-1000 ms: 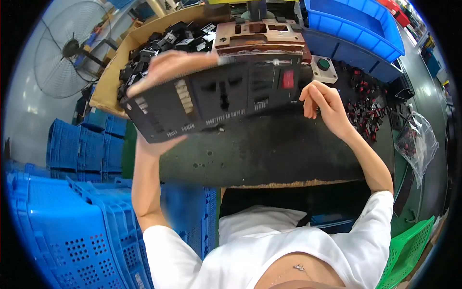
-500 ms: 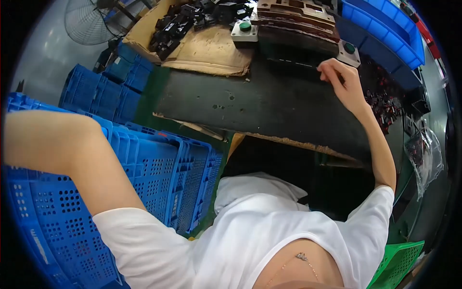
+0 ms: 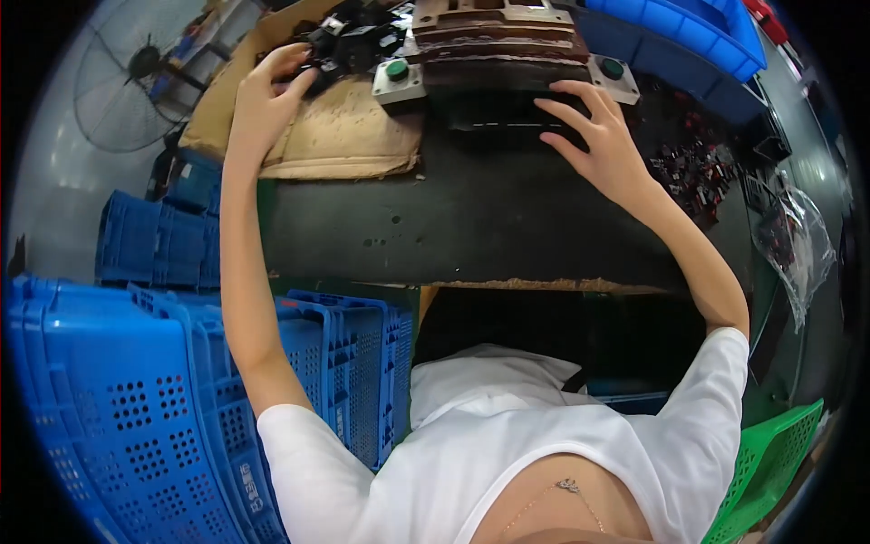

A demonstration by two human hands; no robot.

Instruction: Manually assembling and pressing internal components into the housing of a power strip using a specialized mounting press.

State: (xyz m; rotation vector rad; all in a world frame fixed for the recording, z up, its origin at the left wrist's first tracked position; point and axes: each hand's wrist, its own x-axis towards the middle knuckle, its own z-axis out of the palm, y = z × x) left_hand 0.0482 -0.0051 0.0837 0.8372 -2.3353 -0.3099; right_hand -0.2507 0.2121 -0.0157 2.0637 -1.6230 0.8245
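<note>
- At the far left of the counter (image 3: pixel 471 227), the left hand (image 3: pixel 267 95) reaches into a cardboard box (image 3: pixel 344 136) of small black parts (image 3: pixel 349 41); its fingers curl around one, though the part itself is hard to make out.
- Right hand (image 3: pixel 598 136) rests spread and empty on a dark panel (image 3: pixel 507 113), fingertips touching it.
- Two grey boxes with green buttons (image 3: pixel 397 77) flank the panel.
- Behind it a brown fixture (image 3: pixel 494 27) is cut off by the frame's top edge.
- Blue crates (image 3: pixel 136 399) stand stacked at lower left.
</note>
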